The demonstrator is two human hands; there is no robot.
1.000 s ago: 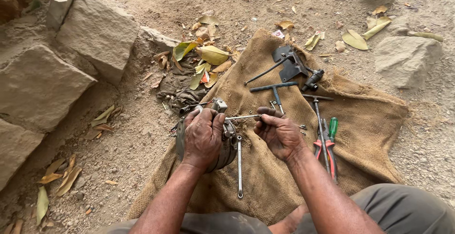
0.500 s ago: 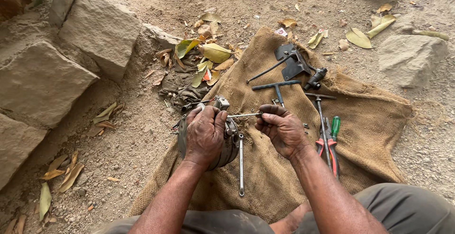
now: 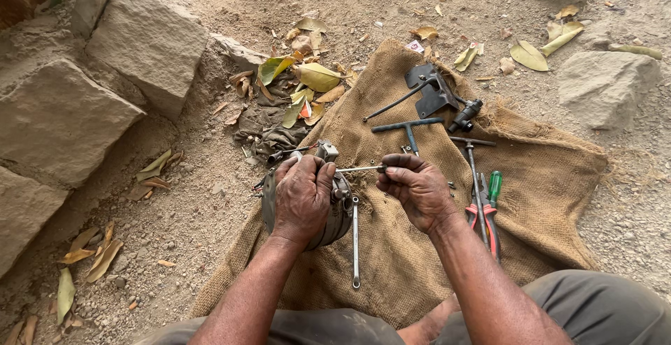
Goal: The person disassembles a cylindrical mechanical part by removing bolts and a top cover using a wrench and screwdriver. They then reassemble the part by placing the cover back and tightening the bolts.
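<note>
Far left we see 3 big stone blocks (image 3: 63,118), then dry leaves (image 3: 307,79) on the dirt. Our left hand (image 3: 302,195) is closed over 1 round metal part (image 3: 328,219), standing on edge at the left side of the sack (image 3: 419,261). 1 thin rod (image 3: 358,169) sticks out to the right; our right hand (image 3: 418,188) pinches its end. 1 wrench (image 3: 355,243) lies btwn the hands. Further right: 2 T-handle tools (image 3: 409,130), pliers w/ red grips (image 3: 484,219), 1 green screwdriver (image 3: 494,188).

Tools (image 3: 482,198) on sacking (image 3: 545,198); stone blocks (image 3: 63,118) left.
</note>
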